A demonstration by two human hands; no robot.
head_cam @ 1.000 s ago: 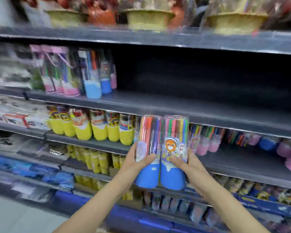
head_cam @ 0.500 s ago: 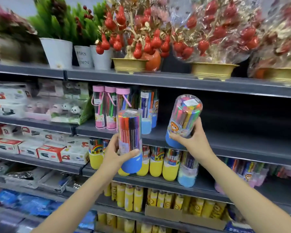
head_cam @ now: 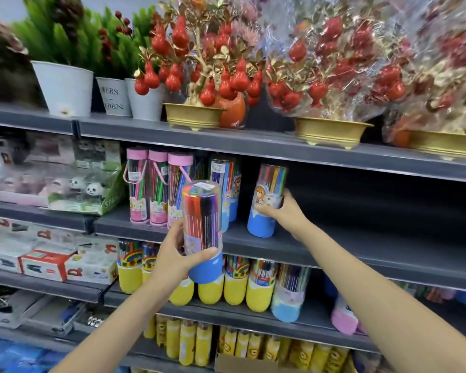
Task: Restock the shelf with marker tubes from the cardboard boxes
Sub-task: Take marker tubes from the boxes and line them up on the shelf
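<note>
The right hand (head_cam: 283, 211) gripped one blue-based tube (head_cam: 267, 203) standing on the shelf (head_cam: 334, 243), right of the pink-capped tubes (head_cam: 159, 184); the left hand (head_cam: 178, 254) held another tube (head_cam: 203, 230), not yet placed.

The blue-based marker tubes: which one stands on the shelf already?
The one under the right hand: this right tube stands upright on the shelf; the left tube hangs in air.

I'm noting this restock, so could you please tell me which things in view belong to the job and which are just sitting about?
In the job:
- blue-based marker tube, right hand setting it on the shelf
- second marker tube, gripped by left hand

Just there:
- potted plants
- red fruit ornaments
- panda box
- yellow-based tubes
</note>
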